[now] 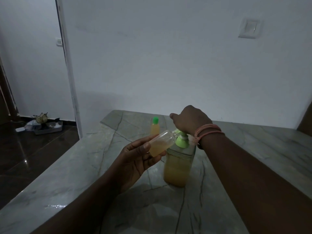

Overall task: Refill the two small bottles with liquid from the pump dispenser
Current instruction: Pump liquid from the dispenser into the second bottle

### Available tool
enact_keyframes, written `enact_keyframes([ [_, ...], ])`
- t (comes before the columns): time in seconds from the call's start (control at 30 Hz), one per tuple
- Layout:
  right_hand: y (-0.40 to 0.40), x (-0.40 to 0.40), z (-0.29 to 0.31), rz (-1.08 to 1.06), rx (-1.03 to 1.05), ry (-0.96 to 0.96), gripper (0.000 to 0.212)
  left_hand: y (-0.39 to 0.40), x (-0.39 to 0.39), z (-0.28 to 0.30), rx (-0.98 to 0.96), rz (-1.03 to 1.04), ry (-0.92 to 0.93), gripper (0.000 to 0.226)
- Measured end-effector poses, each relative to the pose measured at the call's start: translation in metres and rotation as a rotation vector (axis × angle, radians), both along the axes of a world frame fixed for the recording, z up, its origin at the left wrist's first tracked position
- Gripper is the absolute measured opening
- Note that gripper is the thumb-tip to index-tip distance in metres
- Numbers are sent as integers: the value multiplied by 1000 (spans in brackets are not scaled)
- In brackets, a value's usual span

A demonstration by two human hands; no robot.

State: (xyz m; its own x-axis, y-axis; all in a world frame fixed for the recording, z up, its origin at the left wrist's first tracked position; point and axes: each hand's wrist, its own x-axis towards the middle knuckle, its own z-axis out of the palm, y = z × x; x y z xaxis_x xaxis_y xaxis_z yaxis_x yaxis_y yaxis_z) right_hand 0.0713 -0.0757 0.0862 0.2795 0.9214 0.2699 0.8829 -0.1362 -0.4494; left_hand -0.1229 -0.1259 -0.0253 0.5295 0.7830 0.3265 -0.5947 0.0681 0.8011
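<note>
A clear pump dispenser [178, 168] with a green pump head and amber liquid stands on the marbled table [84, 174]. My right hand [190, 121] rests on top of the pump head, palm down, hiding the nozzle. My left hand [135, 159] holds a small clear bottle [160, 144], uncapped and tilted, its mouth against the pump spout; amber liquid fills about its lower half. A second small bottle [155, 128] with a green cap stands upright behind, filled with the same liquid.
The table's left edge drops to a dark glossy floor [33, 152]. A tray with odds and ends [45, 126] lies on the floor by the white wall. The wall stands just behind the table.
</note>
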Motion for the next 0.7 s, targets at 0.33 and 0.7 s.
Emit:
enact_keyframes([
  [0.33,3,1,6,39,-68,172,47,5,2,-1,31,61,55,45],
  [0.7,-15,-2,4,147,-118,231,40,5,8,-3,24,49,78,47],
])
